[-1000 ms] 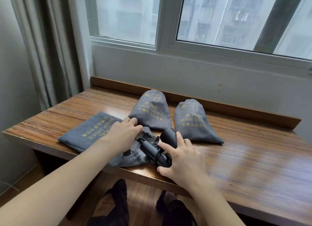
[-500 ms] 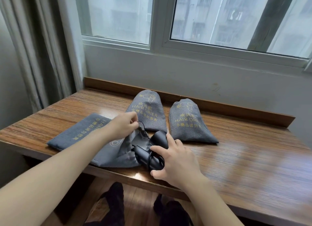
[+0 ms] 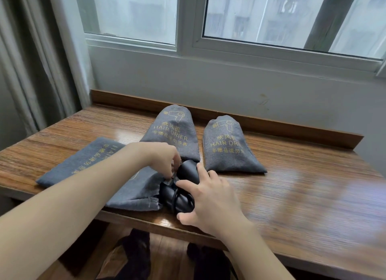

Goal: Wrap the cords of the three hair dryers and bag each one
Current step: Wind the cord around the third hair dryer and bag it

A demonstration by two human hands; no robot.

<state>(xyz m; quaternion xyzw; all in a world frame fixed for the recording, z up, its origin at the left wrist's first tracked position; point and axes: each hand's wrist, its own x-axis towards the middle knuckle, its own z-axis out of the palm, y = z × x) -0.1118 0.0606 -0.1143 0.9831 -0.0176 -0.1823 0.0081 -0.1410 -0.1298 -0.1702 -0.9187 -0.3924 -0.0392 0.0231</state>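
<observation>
Fingers [image 3: 189,184] of the right hand [image 3: 211,202] curl over the black hair dryer [image 3: 179,196], thumb under its near end; left hand [image 3: 165,160] pinches the open mouth of the flat grey bag [image 3: 133,187]. Dryer lies by the counter [image 3: 302,196] front edge, long axis running away toward the window, cord looped round it. Two filled bags [image 3: 173,135] sit behind; bare wood opens rightward

The left hand [image 3: 165,161] hides the bag [image 3: 133,187] mouth.
</observation>
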